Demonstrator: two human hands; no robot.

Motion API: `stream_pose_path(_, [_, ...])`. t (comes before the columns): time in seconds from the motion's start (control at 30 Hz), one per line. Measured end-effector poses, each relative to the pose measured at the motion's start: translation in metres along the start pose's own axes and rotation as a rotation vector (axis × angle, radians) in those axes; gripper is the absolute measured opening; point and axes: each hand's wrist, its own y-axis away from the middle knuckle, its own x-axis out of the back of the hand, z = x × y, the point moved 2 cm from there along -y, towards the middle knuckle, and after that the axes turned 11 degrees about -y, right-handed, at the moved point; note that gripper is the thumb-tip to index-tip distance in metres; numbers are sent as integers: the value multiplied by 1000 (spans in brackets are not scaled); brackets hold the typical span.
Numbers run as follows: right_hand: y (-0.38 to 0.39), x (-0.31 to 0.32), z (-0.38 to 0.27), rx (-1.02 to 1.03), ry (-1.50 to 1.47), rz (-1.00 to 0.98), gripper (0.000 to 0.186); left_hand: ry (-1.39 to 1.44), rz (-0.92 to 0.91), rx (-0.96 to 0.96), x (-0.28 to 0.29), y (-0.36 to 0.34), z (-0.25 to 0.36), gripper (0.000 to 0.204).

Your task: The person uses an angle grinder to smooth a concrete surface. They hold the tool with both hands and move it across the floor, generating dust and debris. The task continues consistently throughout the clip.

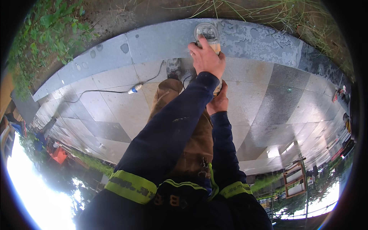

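Note:
A corded angle grinder (215, 47) with a round, greyish guard (206, 29) at its head sits on the wet grey stone kerb (165, 40). My left hand (207, 60) is closed over its front part, with the index finger stretched toward the guard. Nearer to me, my right hand (220, 102) wraps round the rear of the body, which is mostly hidden by my left sleeve and hands. Whether the disc turns or touches the stone cannot be made out.
A dark cable (97, 91) with a blue-and-white connector (135, 88) crosses the wet paving (251, 96) on the left. Beyond the kerb lie bare soil (153, 9), leafy plants (53, 28) and long grass (303, 23). My brown-trousered leg (163, 94) is beneath my arms.

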Motion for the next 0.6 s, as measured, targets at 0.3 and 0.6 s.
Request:
stream_pose_path(0.3, [-1,7,0,3,5,10,84,-33,20,51,-4,3,6,79])
stream_pose_path(0.6, [-7,2,0,-60,46,-13,85,-34,3,55,-7,-4,2,80])
